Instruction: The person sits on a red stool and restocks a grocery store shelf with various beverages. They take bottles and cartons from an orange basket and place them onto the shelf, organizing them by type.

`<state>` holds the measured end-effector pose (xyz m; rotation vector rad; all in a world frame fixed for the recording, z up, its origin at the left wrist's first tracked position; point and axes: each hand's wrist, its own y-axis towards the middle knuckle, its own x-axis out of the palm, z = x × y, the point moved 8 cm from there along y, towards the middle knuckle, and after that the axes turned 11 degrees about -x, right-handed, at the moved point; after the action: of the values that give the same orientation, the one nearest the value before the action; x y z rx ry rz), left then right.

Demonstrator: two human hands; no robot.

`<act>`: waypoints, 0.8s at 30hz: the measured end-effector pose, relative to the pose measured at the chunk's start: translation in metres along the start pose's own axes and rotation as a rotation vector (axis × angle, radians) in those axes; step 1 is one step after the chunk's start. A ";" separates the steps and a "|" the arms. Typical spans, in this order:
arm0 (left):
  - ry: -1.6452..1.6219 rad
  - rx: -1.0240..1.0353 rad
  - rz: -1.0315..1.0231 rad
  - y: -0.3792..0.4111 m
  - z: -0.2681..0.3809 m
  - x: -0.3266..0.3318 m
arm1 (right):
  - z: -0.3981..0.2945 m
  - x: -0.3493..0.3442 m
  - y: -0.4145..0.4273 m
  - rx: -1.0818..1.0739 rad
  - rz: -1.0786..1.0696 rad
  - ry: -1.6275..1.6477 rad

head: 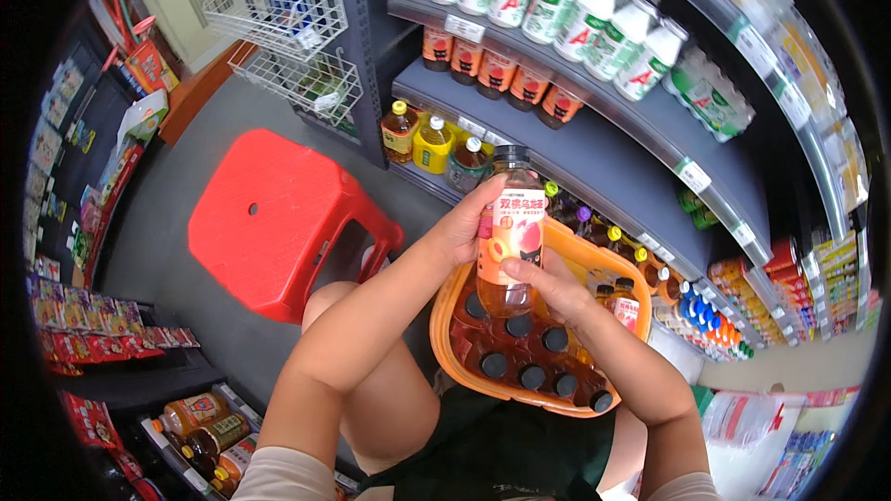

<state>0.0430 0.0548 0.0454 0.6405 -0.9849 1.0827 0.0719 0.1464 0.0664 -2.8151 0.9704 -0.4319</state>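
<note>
A clear plastic bottle of amber tea drink [514,236] with a black cap and a peach-printed label stands nearly upright between my hands. My left hand [468,223] grips its upper side near the shoulder. Lower down, my right hand [550,282] holds it with the thumb across the label. Right below the bottle is an orange plastic basket [445,348], where several black-capped bottles [531,377] of the same colour stand packed together. Two more with pink labels [624,309] show at the basket's right side, partly behind my right forearm.
Left of my knee stands a red plastic stool [271,216]. Ahead, a grey shelf [473,101] bears orange-labelled bottles [495,73], below a row of white milk-drink bottles [550,7]. White wire baskets [299,69] hang at the shelf's left end. Packaged goods [90,313] line the left side.
</note>
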 end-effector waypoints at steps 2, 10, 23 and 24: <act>0.040 -0.040 0.166 0.002 0.017 -0.016 | -0.002 0.003 0.017 0.074 0.015 -0.016; 0.558 0.239 0.687 -0.006 0.125 -0.068 | -0.009 -0.023 0.168 -0.027 0.164 -0.231; 0.854 0.555 1.155 0.010 0.217 -0.184 | -0.033 -0.022 0.352 -0.399 0.225 -0.261; 0.861 0.543 1.147 0.009 0.219 -0.191 | -0.037 -0.022 0.357 -0.446 0.236 -0.271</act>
<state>-0.0658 -0.2044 -0.0285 -0.1036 -0.1974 2.4127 -0.1641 -0.1212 0.0192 -2.9582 1.4585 0.2188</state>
